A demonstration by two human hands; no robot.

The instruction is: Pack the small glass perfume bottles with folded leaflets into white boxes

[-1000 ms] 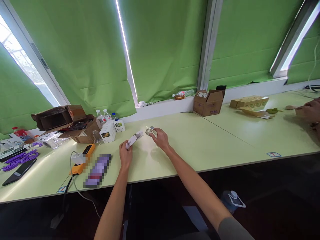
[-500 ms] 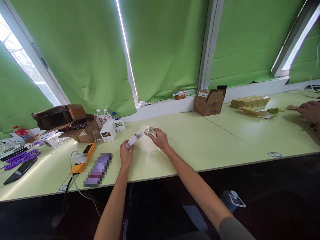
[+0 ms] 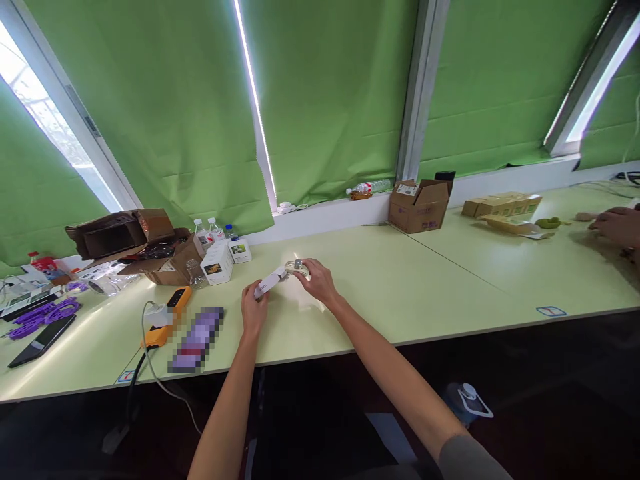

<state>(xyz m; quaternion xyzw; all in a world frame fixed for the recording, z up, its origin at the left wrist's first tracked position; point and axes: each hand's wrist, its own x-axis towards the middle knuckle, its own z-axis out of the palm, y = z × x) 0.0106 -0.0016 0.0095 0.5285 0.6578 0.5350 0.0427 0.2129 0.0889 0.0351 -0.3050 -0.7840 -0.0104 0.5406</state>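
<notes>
My left hand [image 3: 255, 308] is closed around a small white box [image 3: 269, 283], tilted with its open end up and to the right. In my right hand [image 3: 319, 280] is a small clear glass bottle [image 3: 295, 268] with a silvery cap, pinched between thumb and fingers. The bottle's base meets the open end of the box; whether any of it is inside I cannot tell. Both things are held just over the pale table [image 3: 350, 320]. To the left stand white boxes [image 3: 217, 263] in a row, and another white box [image 3: 240, 251] with a green picture.
Left lie an orange power strip [image 3: 179, 301] with a white charger, a blurred purple thing [image 3: 197, 340] and a black phone [image 3: 43, 341]. Cardboard boxes [image 3: 419, 205] stand at the back. At far right is another person's hand [image 3: 617, 223] near a yellow carton [image 3: 503, 204].
My right hand has brought the bottle slightly left and down, so it now meets the box's open end. My left hand has barely moved.
</notes>
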